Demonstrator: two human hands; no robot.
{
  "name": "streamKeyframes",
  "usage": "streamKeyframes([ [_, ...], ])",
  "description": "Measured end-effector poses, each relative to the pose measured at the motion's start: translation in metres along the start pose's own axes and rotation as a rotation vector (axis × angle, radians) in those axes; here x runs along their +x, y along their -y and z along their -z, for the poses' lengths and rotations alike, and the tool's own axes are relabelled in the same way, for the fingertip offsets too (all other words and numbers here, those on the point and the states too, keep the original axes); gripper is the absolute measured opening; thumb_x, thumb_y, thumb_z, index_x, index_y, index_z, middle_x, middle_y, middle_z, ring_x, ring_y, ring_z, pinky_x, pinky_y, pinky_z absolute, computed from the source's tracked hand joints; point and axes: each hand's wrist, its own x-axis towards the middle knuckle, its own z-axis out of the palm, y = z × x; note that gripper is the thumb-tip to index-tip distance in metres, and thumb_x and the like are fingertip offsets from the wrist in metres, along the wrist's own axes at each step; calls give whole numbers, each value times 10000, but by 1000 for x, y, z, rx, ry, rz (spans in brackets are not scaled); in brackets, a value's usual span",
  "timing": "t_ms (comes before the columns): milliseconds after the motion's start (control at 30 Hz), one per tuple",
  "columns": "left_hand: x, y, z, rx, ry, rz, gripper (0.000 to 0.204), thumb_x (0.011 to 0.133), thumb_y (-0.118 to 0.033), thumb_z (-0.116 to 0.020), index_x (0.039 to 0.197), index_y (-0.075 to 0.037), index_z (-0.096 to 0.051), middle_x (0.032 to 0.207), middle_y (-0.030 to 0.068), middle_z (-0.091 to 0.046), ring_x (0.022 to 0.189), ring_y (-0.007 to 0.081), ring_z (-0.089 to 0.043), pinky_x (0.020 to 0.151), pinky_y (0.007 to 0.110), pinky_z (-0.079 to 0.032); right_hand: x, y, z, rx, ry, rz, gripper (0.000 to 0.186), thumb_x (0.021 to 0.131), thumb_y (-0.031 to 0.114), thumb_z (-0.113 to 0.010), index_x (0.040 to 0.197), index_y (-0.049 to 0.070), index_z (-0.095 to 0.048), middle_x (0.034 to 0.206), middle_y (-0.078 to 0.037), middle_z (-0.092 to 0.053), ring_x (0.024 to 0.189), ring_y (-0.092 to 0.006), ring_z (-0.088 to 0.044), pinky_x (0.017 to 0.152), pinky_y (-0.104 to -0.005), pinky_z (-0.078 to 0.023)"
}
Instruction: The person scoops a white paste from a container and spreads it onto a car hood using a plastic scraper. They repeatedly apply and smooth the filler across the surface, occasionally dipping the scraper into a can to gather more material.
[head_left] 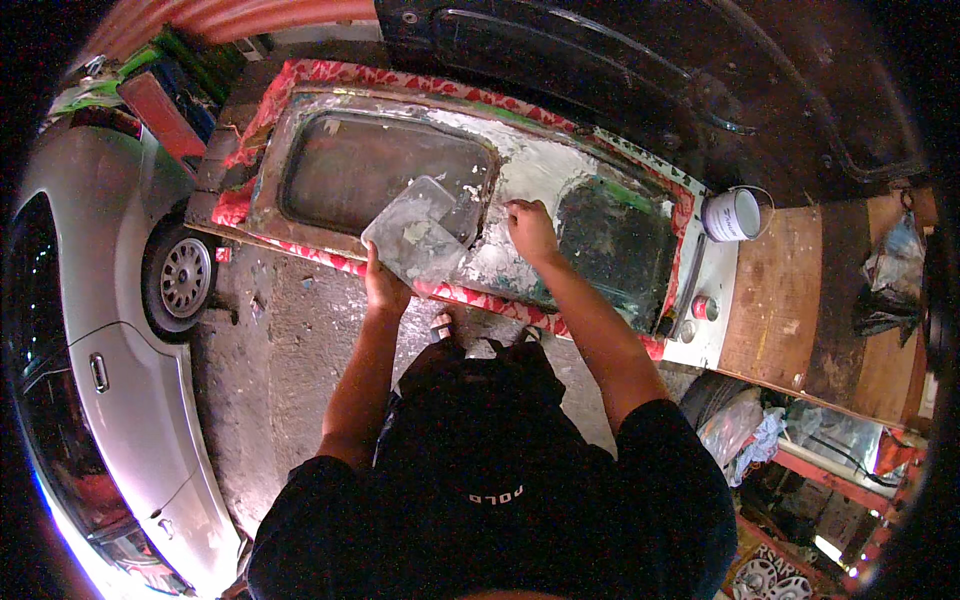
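My left hand (pixel 386 283) grips the lower left edge of a translucent plastic lid or tray (pixel 415 240) smeared with pale material, held over the near edge of a worn vehicle panel (pixel 260 200). My right hand (pixel 530 228) is closed, just right of the tray, over the patch of white filler (pixel 530 165) on the panel; what its fingers hold is too small to make out. The panel has a dark recessed area at left and a dark greenish area at right, and lies on red-and-white patterned fabric (pixel 320 72).
A white bucket (pixel 730 216) and small cans (pixel 706 308) stand right of the panel, beside a wooden bench top (pixel 775 290). A silver car (pixel 130 400) is close on my left. A dark metal panel (pixel 620 60) spans the back. A cluttered red shelf (pixel 850 470) sits at lower right.
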Motion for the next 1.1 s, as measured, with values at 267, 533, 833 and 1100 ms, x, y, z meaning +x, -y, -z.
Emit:
streamKeyframes([
  [267,0,5,12,-22,11,-34,669,947,-521,-402,1416,-54,-304,1414,135,-395,1301,312,-379,1091,457,-284,-4,10,-25,-316,94,175,203,745,90,-544,910,28,-646,976,-105,-643,894,-268,-585,770,-361,-496],
  [533,-2,3,23,-58,-21,-6,656,945,-520,-409,1409,-64,-325,1393,126,-427,1275,323,-407,1078,475,-302,-9,16,-27,-394,247,192,228,729,111,-568,928,38,-652,995,-81,-632,952,-261,-570,759,-377,-498],
  [833,3,7,13,-26,-28,-5,700,925,-550,-431,1419,-69,-307,1416,127,-392,1297,326,-375,1085,473,-283,-25,11,-26,-288,218,255,205,712,97,-596,898,34,-652,967,-108,-633,933,-289,-571,753,-406,-511],
  [1100,3,-7,7,18,10,-39,711,929,-555,-413,1426,-62,-290,1424,138,-375,1308,325,-358,1091,469,-273,-5,4,10,-44,16,-3,244,749,44,-579,981,39,-655,996,-116,-652,847,-332,-570,795,-390,-493],
])
